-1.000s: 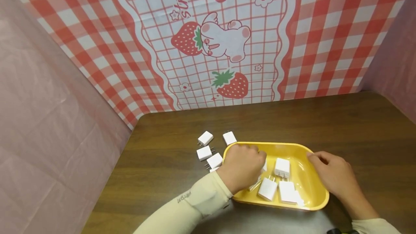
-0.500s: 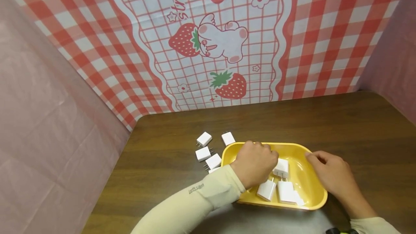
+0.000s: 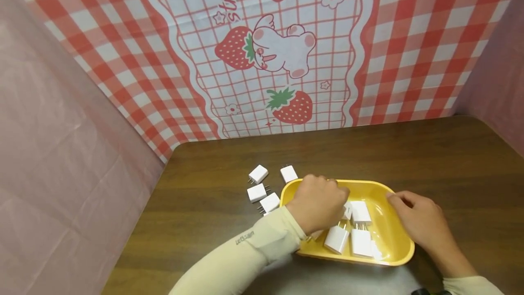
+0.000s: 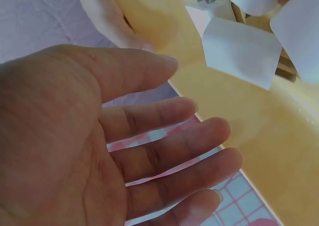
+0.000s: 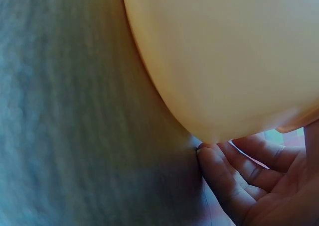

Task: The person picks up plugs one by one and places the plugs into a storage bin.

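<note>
My left hand (image 3: 319, 204) is over the left half of a yellow plastic tray (image 3: 380, 183). In the left wrist view its fingers (image 4: 184, 141) are spread and loosely bent, holding nothing. Close by its fingertips lies a white charger plug (image 4: 241, 52) among others in the tray. In the head view, more plugs lie there, including a front one (image 3: 337, 239), one beside it (image 3: 362, 242) and one behind (image 3: 361, 212). My right hand (image 3: 423, 217) grips the tray's right rim, its fingertips against the outer wall in the right wrist view.
Outside the tray's left end, several white charger plugs lie on the brown wooden table (image 3: 196, 204), such as one near the back (image 3: 258, 174) and one by the tray's corner (image 3: 289, 174). A strawberry-print cloth (image 3: 282, 58) hangs behind the table.
My left hand has moved right inside the tray and let go of a charger plug beside the back one, which has shifted slightly right. My right hand stays at the rim.
</note>
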A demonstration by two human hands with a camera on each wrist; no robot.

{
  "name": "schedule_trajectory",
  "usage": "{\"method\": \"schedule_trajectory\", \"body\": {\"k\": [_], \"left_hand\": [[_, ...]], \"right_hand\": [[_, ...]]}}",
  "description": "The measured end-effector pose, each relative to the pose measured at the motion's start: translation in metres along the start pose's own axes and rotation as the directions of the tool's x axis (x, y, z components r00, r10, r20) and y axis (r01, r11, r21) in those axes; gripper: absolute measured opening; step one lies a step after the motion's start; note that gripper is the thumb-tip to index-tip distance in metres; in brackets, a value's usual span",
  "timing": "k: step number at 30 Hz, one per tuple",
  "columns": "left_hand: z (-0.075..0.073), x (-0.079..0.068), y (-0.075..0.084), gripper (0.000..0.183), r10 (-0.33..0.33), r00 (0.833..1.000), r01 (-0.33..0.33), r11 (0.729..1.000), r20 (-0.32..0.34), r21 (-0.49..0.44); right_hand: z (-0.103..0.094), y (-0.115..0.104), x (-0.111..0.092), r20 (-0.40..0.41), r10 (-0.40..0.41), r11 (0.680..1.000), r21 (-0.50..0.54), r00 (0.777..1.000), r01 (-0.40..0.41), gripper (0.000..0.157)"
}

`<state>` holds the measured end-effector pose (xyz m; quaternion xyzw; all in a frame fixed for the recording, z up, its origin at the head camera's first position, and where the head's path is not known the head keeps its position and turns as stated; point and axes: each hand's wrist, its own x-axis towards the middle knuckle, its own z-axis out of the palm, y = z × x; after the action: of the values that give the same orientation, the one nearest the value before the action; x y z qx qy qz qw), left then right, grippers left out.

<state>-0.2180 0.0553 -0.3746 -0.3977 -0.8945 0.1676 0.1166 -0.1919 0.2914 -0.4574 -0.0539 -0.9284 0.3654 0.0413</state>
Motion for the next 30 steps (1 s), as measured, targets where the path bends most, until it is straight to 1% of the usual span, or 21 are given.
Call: {"method": "schedule_trajectory", "body": {"k": [5, 12, 21, 25, 30], "left_hand": [[0.001, -0.006, -0.004, 0.023, -0.008, 0.999, 0.008, 1.000, -0.035, -0.008], [0.002, -0.014, -0.012, 0.023, -0.039, 0.999, 0.038, 0.999, -0.038, -0.026], [0.006, -0.028, -0.021, 0.023, -0.074, 0.992, 0.067, 0.995, -0.098, -0.076], [0.005, -0.034, -0.027, 0.021, -0.102, 0.982, 0.089, 0.992, -0.160, -0.088], [0.007, -0.043, -0.037, 0.018, -0.130, 0.951, 0.097, 0.987, -0.280, -0.128]], "right_hand": [[0.000, 0.001, 0.000, -0.003, -0.004, 1.000, -0.001, 1.000, 0.004, 0.052], [0.001, 0.001, 0.000, 0.000, -0.005, 1.000, -0.014, 1.000, 0.005, 0.052], [0.000, 0.001, -0.001, 0.007, -0.004, 1.000, -0.018, 1.000, 0.004, 0.053], [0.000, 0.001, -0.001, 0.005, 0.000, 1.000, -0.012, 1.000, 0.000, 0.052], [0.001, 0.002, -0.001, -0.001, -0.006, 1.000, -0.012, 1.000, 0.006, 0.051]]}}
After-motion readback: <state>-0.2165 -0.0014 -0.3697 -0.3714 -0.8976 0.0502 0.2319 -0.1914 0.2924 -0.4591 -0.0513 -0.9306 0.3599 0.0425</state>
